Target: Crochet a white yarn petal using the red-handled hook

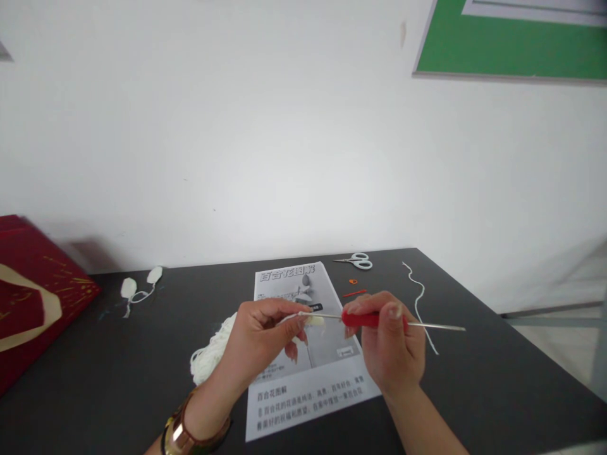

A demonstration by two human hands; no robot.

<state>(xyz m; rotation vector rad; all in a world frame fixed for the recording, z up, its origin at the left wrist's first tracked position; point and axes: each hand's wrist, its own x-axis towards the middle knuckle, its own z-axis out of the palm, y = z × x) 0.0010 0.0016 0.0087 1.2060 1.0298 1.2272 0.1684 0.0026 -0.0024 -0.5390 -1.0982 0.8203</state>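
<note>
My right hand (391,344) is closed around the red grip of a metal crochet hook (379,321), whose shaft sticks out to the right. My left hand (263,338) pinches a small white crocheted piece (313,320) at the hook's tip, with white yarn running from it. A loose bundle of white yarn (211,354) lies under my left wrist. Both hands hover above a printed instruction sheet (308,379) on the dark table (118,366).
White-handled scissors (358,260) lie at the table's far edge, with small orange markers (353,287) nearby. A white yarn strand (417,297) trails at the right. Two white crocheted pieces (140,284) sit far left. A red bag (28,303) stands at the left edge.
</note>
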